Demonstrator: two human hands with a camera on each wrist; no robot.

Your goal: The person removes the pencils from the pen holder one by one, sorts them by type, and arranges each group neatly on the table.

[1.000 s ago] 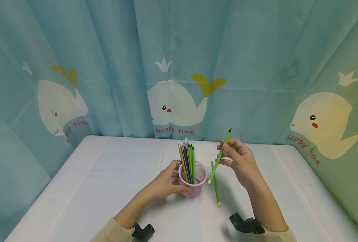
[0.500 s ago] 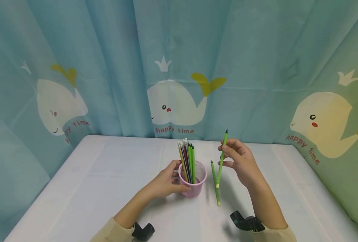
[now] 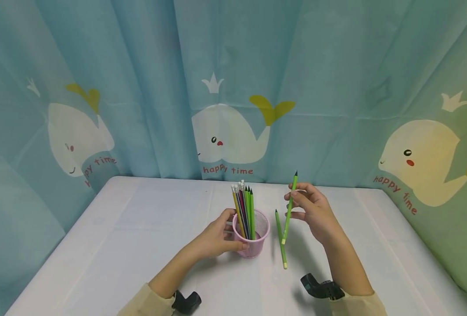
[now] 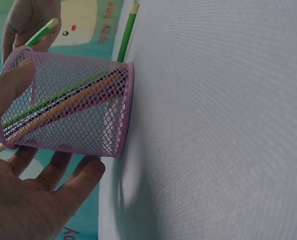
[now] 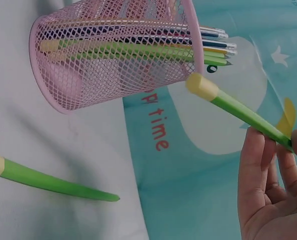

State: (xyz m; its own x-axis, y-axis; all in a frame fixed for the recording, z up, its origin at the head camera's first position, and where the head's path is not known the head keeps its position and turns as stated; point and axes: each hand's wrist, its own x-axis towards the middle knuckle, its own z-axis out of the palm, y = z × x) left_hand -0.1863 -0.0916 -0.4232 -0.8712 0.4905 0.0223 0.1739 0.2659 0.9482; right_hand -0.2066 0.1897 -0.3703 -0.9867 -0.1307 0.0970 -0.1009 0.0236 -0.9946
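Note:
My left hand (image 3: 214,239) grips a pink mesh pencil cup (image 3: 251,251), thumb on its near side and fingers round the left and back. Several pencils (image 3: 243,215) stand in the cup, leaning left; green ones show dark points upward, others white ends. To the right of the cup, my right hand (image 3: 317,216) pinches a green pencil (image 3: 289,216) between thumb and fingers. Its dark point is up, its pale yellow end down and outside the cup, as the right wrist view also shows. Below it, another green pencil (image 3: 283,256) lies on the table, point away from me.
A white-covered table (image 3: 146,219) extends to both sides of the hands. Behind it hangs a blue-green curtain (image 3: 328,87) printed with whales. Dark wrist-worn devices sit near both sleeves, the right one (image 3: 320,287) just above the table.
The green pencil in my right hand has turned closer to upright, its pale lower end swinging right, away from the cup. My left hand and the cup stay in place.

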